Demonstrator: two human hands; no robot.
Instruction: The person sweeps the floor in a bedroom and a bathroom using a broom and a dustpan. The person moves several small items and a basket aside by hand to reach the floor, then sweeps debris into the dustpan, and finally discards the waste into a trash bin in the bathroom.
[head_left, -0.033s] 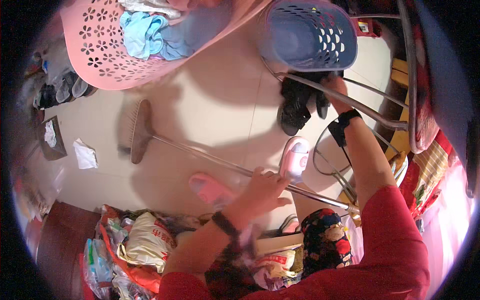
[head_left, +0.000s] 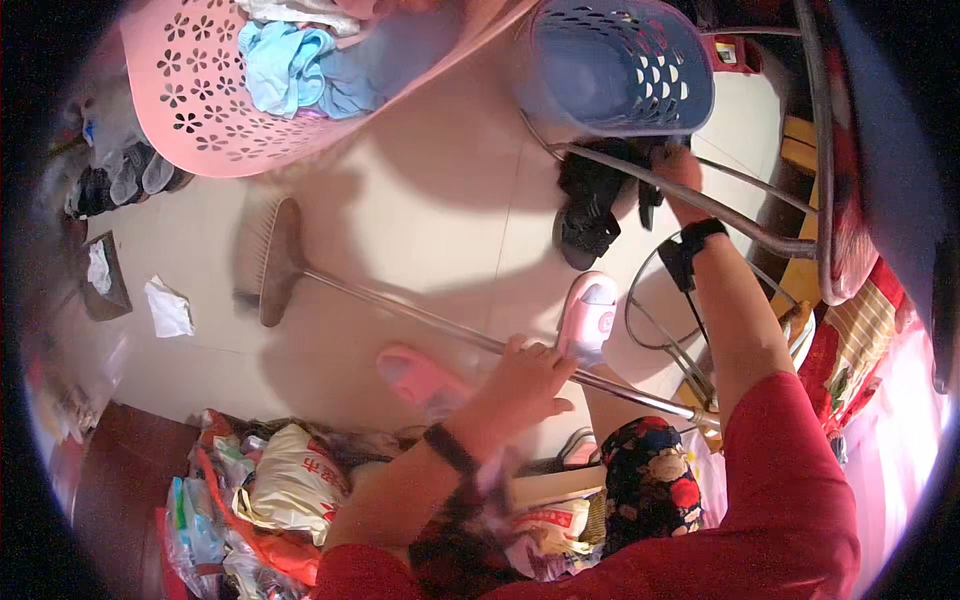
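A broom with a brown head [head_left: 282, 262] lies across the view, its bristles on the left. My left hand [head_left: 525, 382] holds the broom's metal handle [head_left: 420, 318], with the thumb standing off from it. Out at the upper right, my right hand [head_left: 680, 172] reaches past a bent metal chair tube and closes on a black sandal [head_left: 648, 205], partly hidden. Another black sandal [head_left: 590, 232] rests on the floor beside it. Pink slippers show nearer to me: one [head_left: 588, 315] is on my foot, the other [head_left: 415, 375] left of it.
A pink basket [head_left: 215, 145] with blue clothing and a blue-grey basket [head_left: 620, 125] stand at the far side. Metal chair tubes [head_left: 720, 212] cross the right side. White paper [head_left: 169, 308] lies on the floor at left. Plastic bags [head_left: 292, 485] crowd the near left.
My right hand has shifted slightly to the right with the black sandal. My left hand and the broom stay in place.
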